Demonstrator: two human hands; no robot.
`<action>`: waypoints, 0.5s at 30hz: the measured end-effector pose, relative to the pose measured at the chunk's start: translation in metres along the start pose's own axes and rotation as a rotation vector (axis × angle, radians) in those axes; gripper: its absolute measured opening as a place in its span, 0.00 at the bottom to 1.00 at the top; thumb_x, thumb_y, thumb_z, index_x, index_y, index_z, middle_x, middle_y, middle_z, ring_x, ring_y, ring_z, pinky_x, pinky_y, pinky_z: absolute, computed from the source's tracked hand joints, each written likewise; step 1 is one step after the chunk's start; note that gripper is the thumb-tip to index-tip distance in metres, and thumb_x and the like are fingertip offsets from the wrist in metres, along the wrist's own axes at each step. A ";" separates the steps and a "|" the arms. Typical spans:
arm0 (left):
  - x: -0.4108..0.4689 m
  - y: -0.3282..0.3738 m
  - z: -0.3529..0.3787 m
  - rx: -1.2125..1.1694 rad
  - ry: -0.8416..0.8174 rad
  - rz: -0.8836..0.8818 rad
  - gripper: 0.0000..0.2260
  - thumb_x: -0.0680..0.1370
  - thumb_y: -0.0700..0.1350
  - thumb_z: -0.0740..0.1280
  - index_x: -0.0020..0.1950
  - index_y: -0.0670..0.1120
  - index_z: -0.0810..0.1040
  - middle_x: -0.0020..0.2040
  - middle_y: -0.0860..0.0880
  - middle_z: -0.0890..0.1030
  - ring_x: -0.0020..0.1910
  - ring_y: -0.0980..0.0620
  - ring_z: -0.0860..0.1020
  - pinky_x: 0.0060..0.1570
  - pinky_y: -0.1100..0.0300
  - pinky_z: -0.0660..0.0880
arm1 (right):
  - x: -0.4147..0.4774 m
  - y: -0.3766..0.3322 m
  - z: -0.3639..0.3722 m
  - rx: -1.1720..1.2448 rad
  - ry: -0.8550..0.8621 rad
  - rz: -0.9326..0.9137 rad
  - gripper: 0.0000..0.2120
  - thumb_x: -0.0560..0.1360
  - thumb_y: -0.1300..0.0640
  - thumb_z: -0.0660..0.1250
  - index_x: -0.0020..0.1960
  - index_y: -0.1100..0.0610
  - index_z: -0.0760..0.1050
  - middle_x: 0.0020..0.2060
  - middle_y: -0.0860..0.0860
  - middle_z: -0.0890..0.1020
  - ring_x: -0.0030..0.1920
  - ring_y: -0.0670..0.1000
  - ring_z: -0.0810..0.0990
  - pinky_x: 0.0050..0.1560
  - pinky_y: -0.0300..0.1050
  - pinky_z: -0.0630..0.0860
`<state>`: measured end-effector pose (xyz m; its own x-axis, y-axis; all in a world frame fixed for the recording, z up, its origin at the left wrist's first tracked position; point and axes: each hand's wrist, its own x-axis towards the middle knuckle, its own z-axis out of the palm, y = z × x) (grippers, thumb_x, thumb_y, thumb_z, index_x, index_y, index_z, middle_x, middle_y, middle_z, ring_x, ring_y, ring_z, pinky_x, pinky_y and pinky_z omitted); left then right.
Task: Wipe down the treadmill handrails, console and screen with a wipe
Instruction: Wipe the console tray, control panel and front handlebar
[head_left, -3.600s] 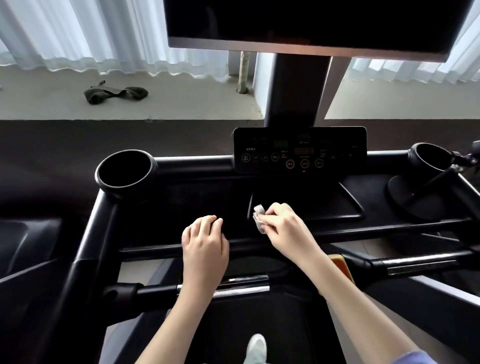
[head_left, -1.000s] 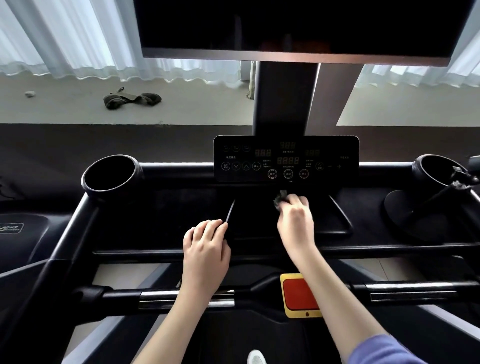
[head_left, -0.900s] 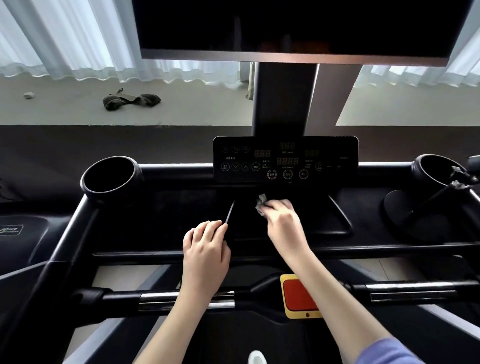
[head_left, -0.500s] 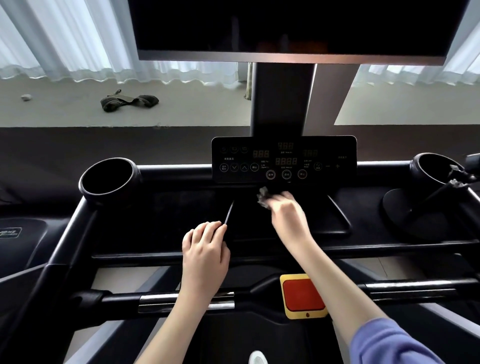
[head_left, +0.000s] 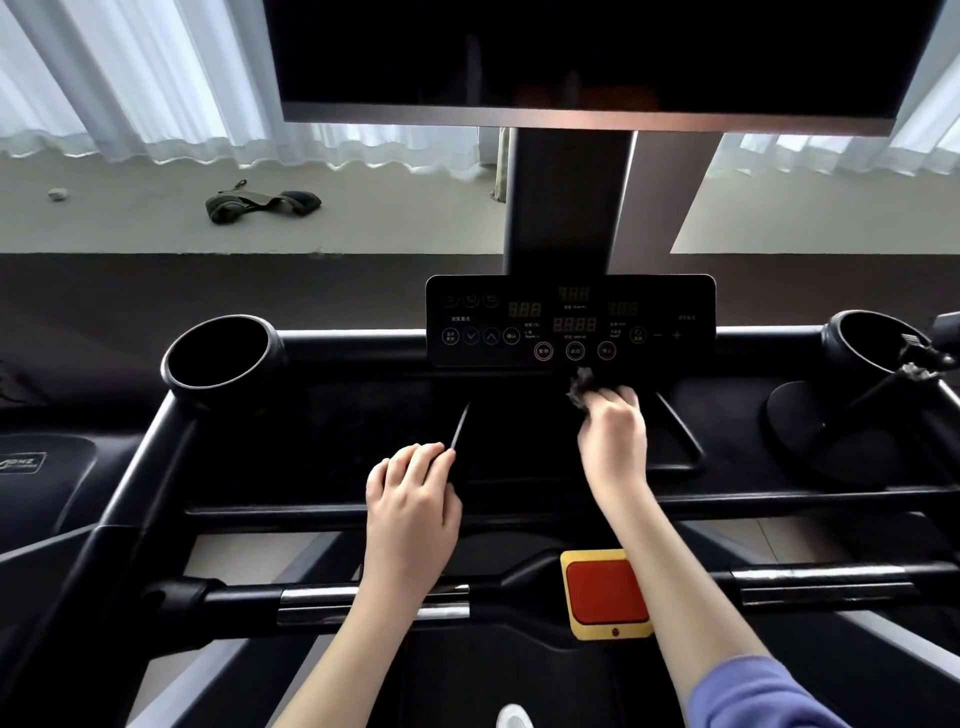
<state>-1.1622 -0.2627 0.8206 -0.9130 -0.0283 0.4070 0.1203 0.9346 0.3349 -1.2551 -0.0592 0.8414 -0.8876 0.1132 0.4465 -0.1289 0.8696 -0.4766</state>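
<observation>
Right hand (head_left: 613, 441) pinching crumpled wipe (head_left: 581, 387) at its fingertips, control panel (head_left: 570, 321) just beyond, left hand (head_left: 413, 499) alongside, loose-fingered, empty, resting on console tray (head_left: 358, 441).

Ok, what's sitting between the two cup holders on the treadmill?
Head view: the control panel sits between the left cup holder and the right cup holder, wipe just below.

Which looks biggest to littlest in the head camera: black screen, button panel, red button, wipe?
1. black screen
2. button panel
3. red button, nearer the camera, so it may look oversized
4. wipe, bunched in the right hand, partly hidden
</observation>
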 end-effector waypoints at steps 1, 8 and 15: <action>0.000 0.000 0.000 -0.001 0.004 0.000 0.19 0.75 0.45 0.56 0.57 0.43 0.81 0.57 0.50 0.80 0.60 0.47 0.76 0.60 0.43 0.72 | -0.002 0.000 0.002 0.020 -0.041 -0.073 0.14 0.62 0.81 0.68 0.41 0.67 0.82 0.36 0.57 0.83 0.45 0.63 0.80 0.39 0.50 0.80; 0.000 0.000 0.001 0.002 0.022 0.008 0.19 0.75 0.45 0.56 0.57 0.43 0.82 0.57 0.49 0.81 0.60 0.48 0.76 0.59 0.43 0.73 | -0.001 0.020 -0.009 0.022 -0.009 -0.011 0.14 0.65 0.78 0.68 0.44 0.64 0.83 0.39 0.56 0.84 0.47 0.60 0.80 0.43 0.49 0.80; -0.001 0.000 0.001 0.002 0.023 0.016 0.19 0.75 0.45 0.56 0.58 0.43 0.81 0.57 0.49 0.80 0.60 0.48 0.74 0.59 0.43 0.73 | -0.015 0.020 -0.018 0.121 -0.109 -0.310 0.12 0.65 0.74 0.71 0.44 0.62 0.84 0.41 0.52 0.86 0.42 0.54 0.81 0.45 0.42 0.79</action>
<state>-1.1619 -0.2624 0.8191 -0.9017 -0.0220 0.4318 0.1338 0.9355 0.3271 -1.2363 -0.0345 0.8389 -0.8395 -0.2048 0.5033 -0.4449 0.7908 -0.4204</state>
